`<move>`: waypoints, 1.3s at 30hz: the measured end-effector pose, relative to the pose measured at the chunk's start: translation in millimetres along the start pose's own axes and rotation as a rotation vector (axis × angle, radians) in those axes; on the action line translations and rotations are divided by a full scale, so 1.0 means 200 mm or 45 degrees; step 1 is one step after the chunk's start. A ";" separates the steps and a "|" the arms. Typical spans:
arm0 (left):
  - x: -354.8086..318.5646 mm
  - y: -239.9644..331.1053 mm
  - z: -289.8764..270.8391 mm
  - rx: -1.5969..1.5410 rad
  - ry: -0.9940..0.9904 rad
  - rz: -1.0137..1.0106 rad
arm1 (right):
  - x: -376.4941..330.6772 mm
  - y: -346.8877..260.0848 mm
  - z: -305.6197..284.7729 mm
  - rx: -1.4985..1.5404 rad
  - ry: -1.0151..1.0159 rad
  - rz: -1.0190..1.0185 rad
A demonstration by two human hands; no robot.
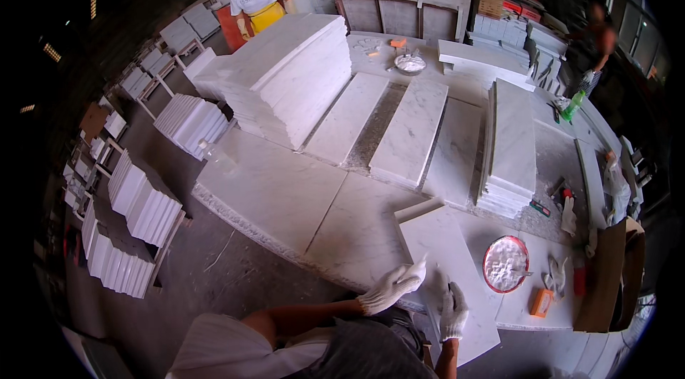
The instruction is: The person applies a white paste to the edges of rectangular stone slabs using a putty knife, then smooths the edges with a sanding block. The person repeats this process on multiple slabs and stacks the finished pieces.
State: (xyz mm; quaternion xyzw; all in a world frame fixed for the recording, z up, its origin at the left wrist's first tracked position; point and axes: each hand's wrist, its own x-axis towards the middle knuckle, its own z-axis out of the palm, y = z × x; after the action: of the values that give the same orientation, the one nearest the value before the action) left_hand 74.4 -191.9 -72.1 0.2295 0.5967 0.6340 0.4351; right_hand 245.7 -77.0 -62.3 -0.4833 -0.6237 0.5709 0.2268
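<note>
Your gloved left hand (391, 288) rests with fingers spread, gripping nothing, on the near left edge of the marble slab (446, 272), which lies on the worktable (285, 193) and juts past its front edge. Your right hand (452, 311) presses on the slab; I cannot tell whether it holds a tool. Lean too hard on that overhang and the slab could tip or slide off, perhaps knocking the bowl of white paste (505, 263) beside it.

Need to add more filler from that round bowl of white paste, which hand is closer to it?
Probably the right hand: it rests on the marble slab, nearer the bowl. The left hand is at the slab's far edge.
</note>
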 end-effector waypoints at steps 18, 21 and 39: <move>0.01 0.13 0.00 -0.098 0.019 -0.148 | 0.02 0.09 -0.03 -0.132 0.012 -0.112; 0.03 0.10 0.00 -0.151 0.023 -0.068 | 0.03 0.11 -0.01 0.006 0.001 -0.057; 0.05 0.15 -0.04 -0.065 0.173 -0.099 | -0.04 -0.04 -0.06 -0.644 0.062 -0.308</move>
State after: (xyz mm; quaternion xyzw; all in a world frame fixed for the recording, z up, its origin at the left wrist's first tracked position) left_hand 54.0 -185.8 -47.9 0.1515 0.6168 0.6459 0.4236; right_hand 256.6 -77.7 -49.8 -0.4603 -0.7940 0.3539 0.1803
